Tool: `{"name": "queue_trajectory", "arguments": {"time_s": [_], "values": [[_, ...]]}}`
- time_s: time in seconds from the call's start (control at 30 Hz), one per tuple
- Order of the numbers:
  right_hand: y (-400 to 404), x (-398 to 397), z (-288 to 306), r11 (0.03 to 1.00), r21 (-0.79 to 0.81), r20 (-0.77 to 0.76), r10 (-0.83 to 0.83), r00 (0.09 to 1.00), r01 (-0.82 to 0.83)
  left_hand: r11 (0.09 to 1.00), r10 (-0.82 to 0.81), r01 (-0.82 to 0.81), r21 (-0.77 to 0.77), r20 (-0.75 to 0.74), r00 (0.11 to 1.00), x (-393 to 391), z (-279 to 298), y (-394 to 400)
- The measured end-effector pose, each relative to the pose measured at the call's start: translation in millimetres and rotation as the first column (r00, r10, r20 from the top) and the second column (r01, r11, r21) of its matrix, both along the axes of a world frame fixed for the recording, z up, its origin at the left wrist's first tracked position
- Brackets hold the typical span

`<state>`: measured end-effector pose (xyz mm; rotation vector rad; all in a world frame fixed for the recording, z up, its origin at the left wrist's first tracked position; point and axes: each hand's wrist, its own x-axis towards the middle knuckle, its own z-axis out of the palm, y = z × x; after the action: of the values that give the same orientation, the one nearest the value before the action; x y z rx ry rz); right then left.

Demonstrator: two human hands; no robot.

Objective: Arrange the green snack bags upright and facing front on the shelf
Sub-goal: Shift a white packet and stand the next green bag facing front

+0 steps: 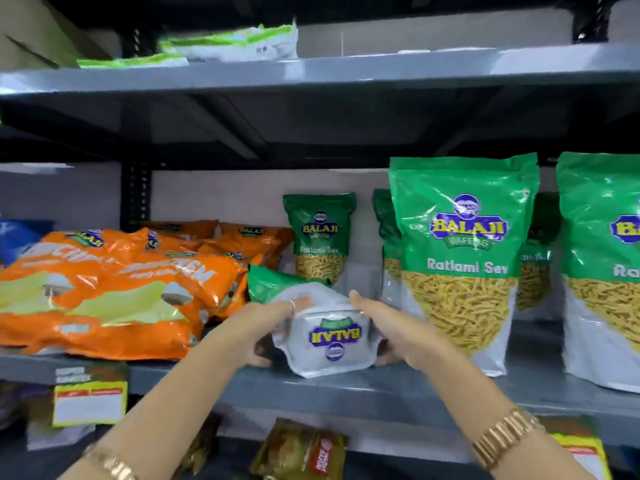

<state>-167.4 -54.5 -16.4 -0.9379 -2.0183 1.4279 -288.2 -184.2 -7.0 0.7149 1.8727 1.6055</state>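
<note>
A green and white snack bag (329,336) lies tipped on the grey middle shelf (398,389), its white base toward me and its logo upside down. My left hand (266,323) grips its left side and my right hand (391,327) grips its right side. Upright, front-facing green bags stand around it: a small-looking one at the back (320,237), a large one at the front (460,251), and another at the right edge (602,265). Two more green bags (536,251) stand partly hidden behind the front ones.
Several orange snack bags (114,289) lie flat in a pile on the left of the same shelf. Green and white bags (235,43) lie flat on the shelf above. A yellow price tag (90,403) hangs from the shelf edge. A brown packet (298,452) sits on the shelf below.
</note>
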Motion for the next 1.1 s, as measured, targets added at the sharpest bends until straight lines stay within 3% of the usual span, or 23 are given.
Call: {"name": "queue_trajectory", "arguments": {"time_s": [0.1, 0.3, 0.53, 0.73, 0.83, 0.97, 1.1], "values": [[5, 0, 4, 0.994, -0.094, 0.014, 0.06, 0.998, -0.059, 0.982, -0.189, 0.182, 0.052, 0.163, 0.968, -11, -6, 0], [8, 4, 5, 0.977, -0.176, -0.195, 0.083, 0.977, -0.118, 0.961, -0.237, 0.24, 0.136, -0.039, 0.971, -33, -10, 5], [3, -20, 12, 0.99, 0.136, -0.227, 0.07, 0.971, -0.039, 0.943, -0.172, 0.256, 0.213, -0.346, 0.922, -50, 8, 15], [33, -61, 22, 0.966, 0.258, -0.112, -0.003, 0.994, 0.033, 0.972, -0.09, 0.17, 0.161, -0.415, 0.905, -76, 15, 51], [48, -77, 18, 0.973, 0.228, -0.019, -0.034, 0.999, 0.038, 0.987, -0.082, 0.132, 0.091, -0.42, 0.904, -88, 4, 66], [68, -95, 15, 0.987, 0.144, 0.023, -0.073, 0.997, 0.069, 0.987, -0.068, 0.114, 0.11, -0.354, 0.933, -94, -11, 76], [83, -100, 21, 0.968, -0.084, -0.251, -0.251, 0.935, 0.237, 0.991, -0.045, 0.086, 0.107, -0.342, 0.939, -94, -15, 84]]}}
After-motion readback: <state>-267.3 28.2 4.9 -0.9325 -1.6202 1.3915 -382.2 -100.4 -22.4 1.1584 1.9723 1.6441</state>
